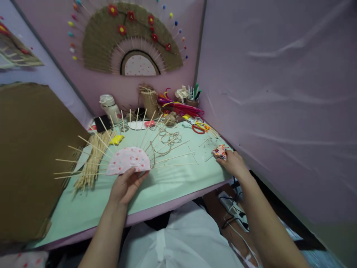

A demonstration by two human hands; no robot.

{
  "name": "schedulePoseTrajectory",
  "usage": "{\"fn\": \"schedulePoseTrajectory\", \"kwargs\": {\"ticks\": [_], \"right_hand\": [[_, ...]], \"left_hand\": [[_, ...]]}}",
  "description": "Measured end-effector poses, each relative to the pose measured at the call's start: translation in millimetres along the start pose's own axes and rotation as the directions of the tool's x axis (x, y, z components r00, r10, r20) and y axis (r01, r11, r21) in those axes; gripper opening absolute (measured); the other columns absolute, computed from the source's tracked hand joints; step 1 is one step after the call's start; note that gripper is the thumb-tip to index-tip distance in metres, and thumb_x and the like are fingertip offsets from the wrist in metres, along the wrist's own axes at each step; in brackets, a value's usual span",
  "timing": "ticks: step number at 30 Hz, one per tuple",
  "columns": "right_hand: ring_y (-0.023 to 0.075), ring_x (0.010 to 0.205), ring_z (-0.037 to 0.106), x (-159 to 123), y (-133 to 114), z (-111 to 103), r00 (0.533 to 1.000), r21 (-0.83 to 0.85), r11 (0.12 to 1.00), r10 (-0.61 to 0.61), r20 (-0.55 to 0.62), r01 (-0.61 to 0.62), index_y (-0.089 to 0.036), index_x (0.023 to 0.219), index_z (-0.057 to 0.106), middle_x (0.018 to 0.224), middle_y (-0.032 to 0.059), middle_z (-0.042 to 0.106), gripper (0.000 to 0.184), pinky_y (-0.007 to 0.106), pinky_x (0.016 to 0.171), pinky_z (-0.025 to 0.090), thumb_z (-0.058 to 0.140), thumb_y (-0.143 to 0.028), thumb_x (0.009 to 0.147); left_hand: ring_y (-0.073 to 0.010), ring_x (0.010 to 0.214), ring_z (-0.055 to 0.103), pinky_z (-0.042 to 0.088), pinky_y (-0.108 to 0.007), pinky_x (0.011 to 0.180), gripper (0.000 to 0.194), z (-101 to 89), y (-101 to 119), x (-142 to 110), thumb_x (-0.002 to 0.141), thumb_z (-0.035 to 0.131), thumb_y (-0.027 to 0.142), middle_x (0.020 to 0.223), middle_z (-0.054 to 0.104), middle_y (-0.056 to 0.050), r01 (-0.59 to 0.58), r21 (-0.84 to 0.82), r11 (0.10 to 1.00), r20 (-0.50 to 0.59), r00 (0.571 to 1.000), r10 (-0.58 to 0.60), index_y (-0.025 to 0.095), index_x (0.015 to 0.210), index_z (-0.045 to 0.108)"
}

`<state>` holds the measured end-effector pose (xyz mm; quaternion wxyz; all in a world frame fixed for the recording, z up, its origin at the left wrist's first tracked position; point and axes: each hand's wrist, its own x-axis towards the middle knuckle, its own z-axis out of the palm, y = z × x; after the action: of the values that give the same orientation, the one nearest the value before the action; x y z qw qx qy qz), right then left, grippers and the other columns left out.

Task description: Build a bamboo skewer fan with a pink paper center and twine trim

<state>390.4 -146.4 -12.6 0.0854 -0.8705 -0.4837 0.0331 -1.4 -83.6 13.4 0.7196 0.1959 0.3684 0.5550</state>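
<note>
My left hand (126, 188) grips the straight lower edge of a fan frame (127, 160). The frame has a half-round centre covered in pale pink cloth with small red prints, and thin wooden sticks spread out from it like rays. At the table's right edge, my right hand (234, 163) is closed on a small folded piece with a colourful floral print (220, 152); I cannot tell whether it is cloth or paper. To the left of the fan frame lies a bundle of thin sticks (93, 163). Loose twine (169, 139) curls on the table behind the frame.
Red-handled scissors (198, 128), a ball of twine (170, 120), pink pipe cleaners (189, 109), a white bottle (110, 106) and a pen holder (193, 100) stand or lie at the back. Cardboard (28, 156) borders the left; a finished fan (97, 44) hangs on the wall.
</note>
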Motion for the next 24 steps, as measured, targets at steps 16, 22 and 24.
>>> {"fn": "schedulePoseTrajectory", "kwargs": {"ticks": [16,22,24], "right_hand": [[0.0112,0.055,0.049,-102,-41,-36,0.983,0.983,0.030,0.003,0.182,-0.182,-0.019,0.084,0.061,0.072,0.0006,0.060,0.040,0.021,0.044,0.036,0.073,-0.052,0.065],[0.0110,0.049,0.044,-156,-101,-20,0.820,0.954,0.265,-0.510,0.259,-0.137,-0.018,0.065,0.061,0.053,-0.0012,0.052,0.038,0.024,0.047,0.038,0.059,-0.051,0.083],[0.0149,0.060,0.055,-166,-118,-15,0.787,0.964,0.255,-0.580,0.210,-0.069,-0.020,0.078,0.067,0.064,0.0009,0.062,0.032,0.026,0.057,0.046,0.057,-0.048,0.086]], "left_hand": [[-0.0146,0.070,0.071,0.062,-0.033,0.073,0.027,-12.1,-18,5,0.068,0.070,-0.002,0.077,0.074,-0.001,-0.059,-0.015,0.998,-0.025,0.998,0.059,0.016,0.088,0.066],[-0.0151,0.074,0.071,0.061,-0.033,0.078,0.029,-11.7,-24,-15,0.063,0.077,0.002,0.078,0.075,-0.001,-0.171,-0.058,0.983,-0.080,0.983,0.167,0.015,0.087,0.068],[-0.0150,0.074,0.071,0.061,-0.033,0.077,0.029,-11.8,-27,-24,0.061,0.079,0.003,0.078,0.075,-0.001,-0.202,-0.066,0.977,-0.104,0.975,0.195,0.015,0.085,0.069]]}}
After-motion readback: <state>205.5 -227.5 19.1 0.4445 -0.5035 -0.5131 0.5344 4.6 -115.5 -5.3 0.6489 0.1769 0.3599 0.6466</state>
